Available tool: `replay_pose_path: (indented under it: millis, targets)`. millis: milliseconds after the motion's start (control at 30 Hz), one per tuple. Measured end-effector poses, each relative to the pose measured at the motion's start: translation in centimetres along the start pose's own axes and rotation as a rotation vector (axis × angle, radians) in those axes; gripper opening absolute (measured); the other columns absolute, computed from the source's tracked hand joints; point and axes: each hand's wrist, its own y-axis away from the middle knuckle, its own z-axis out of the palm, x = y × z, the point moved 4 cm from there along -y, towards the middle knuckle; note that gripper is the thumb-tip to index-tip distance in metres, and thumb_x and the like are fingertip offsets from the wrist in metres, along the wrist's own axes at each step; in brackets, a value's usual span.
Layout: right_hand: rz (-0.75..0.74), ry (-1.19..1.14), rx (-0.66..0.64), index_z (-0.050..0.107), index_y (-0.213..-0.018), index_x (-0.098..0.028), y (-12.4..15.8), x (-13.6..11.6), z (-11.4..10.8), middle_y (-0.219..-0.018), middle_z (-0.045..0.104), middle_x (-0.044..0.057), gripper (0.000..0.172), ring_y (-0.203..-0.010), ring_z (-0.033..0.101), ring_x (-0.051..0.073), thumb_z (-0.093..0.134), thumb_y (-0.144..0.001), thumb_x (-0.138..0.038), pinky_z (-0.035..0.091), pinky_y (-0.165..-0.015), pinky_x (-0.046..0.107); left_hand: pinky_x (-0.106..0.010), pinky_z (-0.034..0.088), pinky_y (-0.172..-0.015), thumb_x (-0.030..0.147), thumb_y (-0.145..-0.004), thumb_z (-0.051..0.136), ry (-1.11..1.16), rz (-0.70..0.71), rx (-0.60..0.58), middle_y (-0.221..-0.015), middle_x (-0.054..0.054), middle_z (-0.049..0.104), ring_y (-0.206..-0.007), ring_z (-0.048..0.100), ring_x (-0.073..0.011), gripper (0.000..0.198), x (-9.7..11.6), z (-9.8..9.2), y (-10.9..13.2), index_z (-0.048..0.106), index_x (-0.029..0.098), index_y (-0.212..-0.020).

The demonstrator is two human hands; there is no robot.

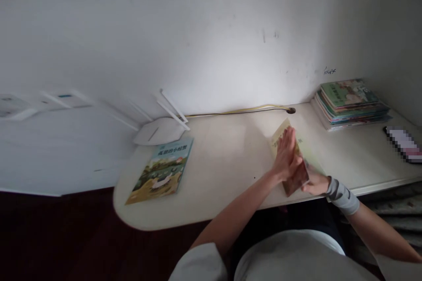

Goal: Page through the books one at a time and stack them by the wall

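Note:
A thin yellow-green book [305, 151] stands tilted on its edge near the front of the white desk [227, 162], right of centre. My left hand [286, 153] lies flat against its left face, fingers together and pointing up. My right hand [314, 182], with a grey wrist band, grips the book's lower near corner from the right side. Both hands hold the same book between them.
A picture book with a farm cover [161, 171] lies flat at the desk's left end. A white router [160, 129] with antennas sits behind it. A stack of books [349, 103] fills the back right corner. A phone [404, 144] lies at right; a yellow cable [237, 112] runs along the wall.

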Motion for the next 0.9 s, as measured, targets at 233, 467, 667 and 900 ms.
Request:
replay_pose_path:
  millis: [233,467,667,900]
  targets:
    - [0.417,-0.024,0.776,0.005,-0.145,-0.021,4.9,2.1,-7.5,-0.144,0.032,0.014,0.066,-0.129,0.038,0.020,-0.020,-0.086,-0.040,0.042,-0.095,0.042,-0.060,0.010,-0.106,0.061,-0.084,0.029,-0.331,-0.077,-0.242,-0.151,-0.015,0.012,-0.138,0.003,-0.0347,0.078,-1.0,3.2,-1.6,0.006,0.017,-0.145]
    - [0.363,0.585,0.570,0.014,-0.145,-0.021,3.4,-4.5,-6.0,-0.143,0.035,0.014,0.066,-0.134,0.027,0.029,0.031,-0.089,-0.051,0.024,-0.107,0.053,-0.065,0.017,-0.100,0.058,-0.085,0.033,-0.465,-0.098,-0.459,-0.147,-0.013,0.028,-0.133,0.022,-0.0392,0.063,-2.2,5.9,-3.0,0.034,0.021,-0.136]
    - [0.334,0.713,0.092,0.042,-0.133,-0.037,2.4,-2.9,0.2,-0.133,0.050,0.000,0.044,-0.128,0.038,0.023,0.028,-0.092,-0.042,0.032,-0.105,0.045,-0.037,0.040,-0.086,0.038,-0.088,0.042,-0.566,-0.222,-0.338,-0.120,-0.016,0.055,-0.109,0.051,-0.0271,0.043,-4.6,1.4,-5.8,0.044,0.016,-0.125]
    - [0.794,0.876,0.437,0.057,-0.117,-0.016,9.9,3.6,-7.3,-0.109,0.060,0.019,0.048,-0.098,0.056,0.031,0.041,-0.086,-0.048,0.046,-0.079,0.044,-0.028,0.041,-0.060,0.049,-0.078,0.052,-0.437,-0.544,-0.506,-0.077,-0.008,0.066,-0.074,0.063,-0.0223,0.038,-7.9,-2.4,-1.2,0.057,0.016,-0.097]
